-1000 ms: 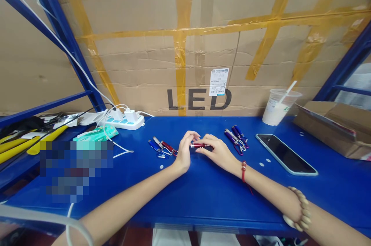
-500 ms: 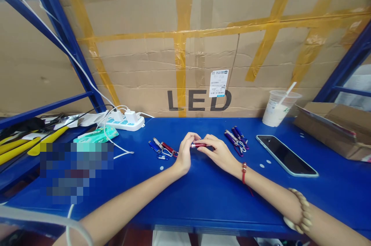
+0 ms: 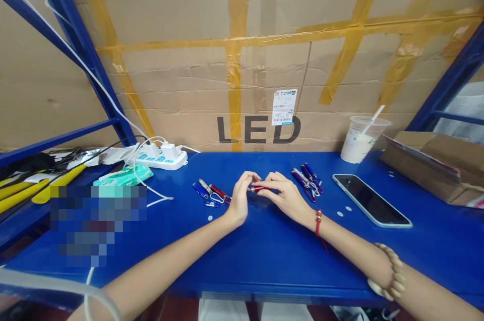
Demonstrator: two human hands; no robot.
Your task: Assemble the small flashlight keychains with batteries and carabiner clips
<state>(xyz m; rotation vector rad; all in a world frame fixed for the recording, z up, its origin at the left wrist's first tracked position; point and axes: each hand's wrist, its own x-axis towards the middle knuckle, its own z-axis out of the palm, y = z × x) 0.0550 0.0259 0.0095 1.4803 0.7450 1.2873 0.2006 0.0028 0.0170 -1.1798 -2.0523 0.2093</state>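
Note:
A small red flashlight (image 3: 260,188) is pinched between the thumb and fingers of my right hand (image 3: 283,194), its silver end pointing left. Cupped around that end is my left hand (image 3: 240,200), with its fingers bent over towards the right hand and its palm facing the flashlight. I cannot see the left thumb clearly. Left of the hands lie blue, silver and red keychain flashlights (image 3: 208,191) with carabiner clips. Purple and blue keychain flashlights (image 3: 304,179) lie to the right, also with clips.
A phone (image 3: 371,200), a drink cup with a straw (image 3: 360,140) and an open cardboard box (image 3: 434,167) stand on the right. At the left are a white power strip (image 3: 162,159), cables and a green packet (image 3: 126,175). A large cardboard sheet (image 3: 181,89) closes off the back.
The view has shifted slightly. Both hands stay together around the red flashlight, and its silver end is tipped a little differently.

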